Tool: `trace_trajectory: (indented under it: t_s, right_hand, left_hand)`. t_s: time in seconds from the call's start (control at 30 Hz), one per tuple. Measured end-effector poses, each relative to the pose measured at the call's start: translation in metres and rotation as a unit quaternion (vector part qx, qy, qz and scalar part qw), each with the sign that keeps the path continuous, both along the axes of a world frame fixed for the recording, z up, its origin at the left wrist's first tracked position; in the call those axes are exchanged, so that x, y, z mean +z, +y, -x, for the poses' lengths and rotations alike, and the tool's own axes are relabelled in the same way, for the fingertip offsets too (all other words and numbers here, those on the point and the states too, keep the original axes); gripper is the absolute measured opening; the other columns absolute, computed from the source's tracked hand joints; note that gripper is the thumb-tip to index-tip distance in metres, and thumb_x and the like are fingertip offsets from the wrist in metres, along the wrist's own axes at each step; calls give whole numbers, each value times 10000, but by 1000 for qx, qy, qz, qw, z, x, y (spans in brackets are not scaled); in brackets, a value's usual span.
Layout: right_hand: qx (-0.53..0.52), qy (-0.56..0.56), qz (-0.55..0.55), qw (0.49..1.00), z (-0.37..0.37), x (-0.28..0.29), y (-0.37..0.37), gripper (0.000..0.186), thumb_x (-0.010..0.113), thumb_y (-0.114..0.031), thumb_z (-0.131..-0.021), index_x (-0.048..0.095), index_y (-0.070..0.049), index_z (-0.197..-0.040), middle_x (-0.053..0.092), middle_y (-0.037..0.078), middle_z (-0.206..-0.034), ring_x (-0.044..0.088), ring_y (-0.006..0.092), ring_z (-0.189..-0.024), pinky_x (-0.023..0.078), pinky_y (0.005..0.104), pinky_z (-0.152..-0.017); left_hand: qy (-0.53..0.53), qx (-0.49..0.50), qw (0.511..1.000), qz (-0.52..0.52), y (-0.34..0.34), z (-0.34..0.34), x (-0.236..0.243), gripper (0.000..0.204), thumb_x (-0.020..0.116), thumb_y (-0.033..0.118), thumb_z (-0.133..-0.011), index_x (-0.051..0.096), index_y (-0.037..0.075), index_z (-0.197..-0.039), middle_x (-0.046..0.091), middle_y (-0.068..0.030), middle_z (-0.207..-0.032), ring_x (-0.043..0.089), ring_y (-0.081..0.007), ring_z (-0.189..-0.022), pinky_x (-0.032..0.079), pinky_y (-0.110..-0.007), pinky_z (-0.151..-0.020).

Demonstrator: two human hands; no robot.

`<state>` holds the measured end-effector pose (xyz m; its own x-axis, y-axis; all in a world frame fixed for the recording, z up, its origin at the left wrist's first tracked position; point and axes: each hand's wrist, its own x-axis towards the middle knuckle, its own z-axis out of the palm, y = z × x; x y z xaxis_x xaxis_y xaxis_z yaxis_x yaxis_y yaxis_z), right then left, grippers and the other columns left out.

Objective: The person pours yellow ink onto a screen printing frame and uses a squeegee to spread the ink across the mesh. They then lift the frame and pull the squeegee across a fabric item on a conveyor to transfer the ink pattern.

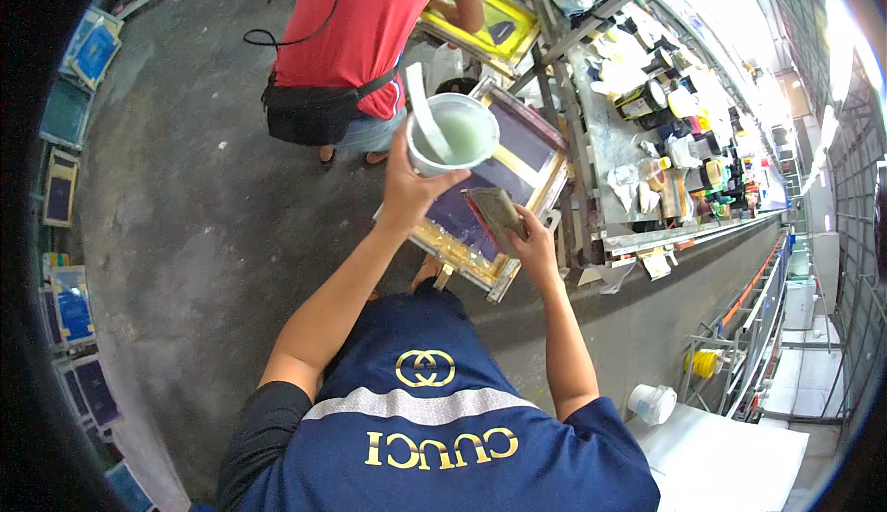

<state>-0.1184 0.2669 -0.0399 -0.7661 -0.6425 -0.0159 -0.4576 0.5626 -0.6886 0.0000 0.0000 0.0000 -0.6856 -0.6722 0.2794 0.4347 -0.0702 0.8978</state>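
My left hand [411,188] is closed round a white plastic tub [476,150], raised in front of me. Pale greenish liquid fills part of it, and a white spatula-like stick [422,110] leans out over the far left of its rim. In my right hand [536,246] is a squeegee [496,216] with a dull grey-brown face and a reddish edge, tilted close below the tub. Beneath both hands a framed printing screen [517,156] with dark purple mesh lies at a slant; yellowish smears cover its near end.
A person in a red shirt [346,22] with a black waist bag works ahead at a yellow screen frame [504,27]. To the right runs a long table [610,156] crowded with bottles and ink tubs. Several framed screens [76,304] line the left side. A white bucket [652,403] stands at lower right.
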Motion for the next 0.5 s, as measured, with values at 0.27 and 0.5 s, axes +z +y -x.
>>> trace_trajectory:
  t_s: [0.27,0.5]
  right_hand:
    - [219,184,-53,957,17,-53,-56,415,634,-26,-803,723,-127,-1196,739,93,-1173,677,312,-1124,527,452,-941]
    - [289,197,-109,931,57,-95,-103,416,652,-14,-789,737,-137,-1176,734,54,-1201,649,263,-1188,477,444,-1001]
  left_hand:
    - [-71,43,993,-82,-33,-99,-19,874,863,-62,-729,395,48,-1459,568,-102,-1360,587,-206,-1259,496,-364,-1085]
    - [-119,59,988,-84,-23,-148,-24,905,849,-81,-734,371,58,-1491,528,-96,-1416,556,-224,-1312,507,-391,-1107]
